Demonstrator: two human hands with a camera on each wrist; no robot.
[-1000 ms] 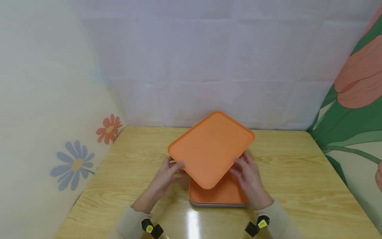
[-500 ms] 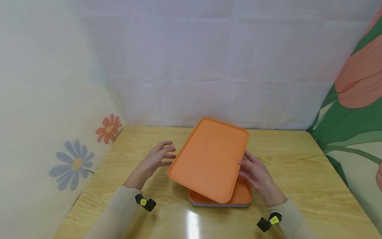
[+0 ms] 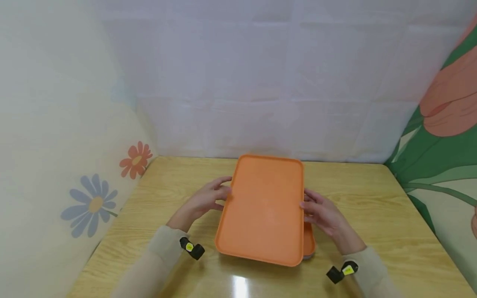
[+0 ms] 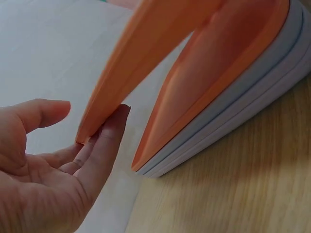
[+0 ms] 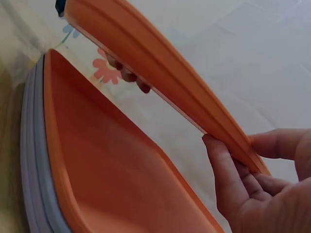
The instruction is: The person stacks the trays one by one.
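An orange rectangular tray [image 3: 264,211] is held raised and tilted above a stack. My right hand [image 3: 324,213] pinches its right rim, thumb on one face and fingers on the other [image 5: 226,174]. At the opposite rim is my left hand [image 3: 206,200]; in the left wrist view its fingers [image 4: 104,145] touch the tray's underside while the thumb stands apart. Below lies a second orange tray [image 3: 309,240], the top of the stack, mostly hidden in the head view. Pale grey-blue and lavender trays [image 4: 243,90] lie under it in the left wrist view.
The stack rests on a wood-grain table [image 3: 372,215]. A white cloth [image 3: 238,82] hangs behind the table's back edge. Walls with painted flowers [image 3: 95,205] flank both sides. Each wrist wears a small black device [image 3: 191,248].
The raised tray has turned from a diagonal stance to nearly lengthwise and come nearer the front. My left hand let go of its rim, then came back to touch it; the right hand kept hold.
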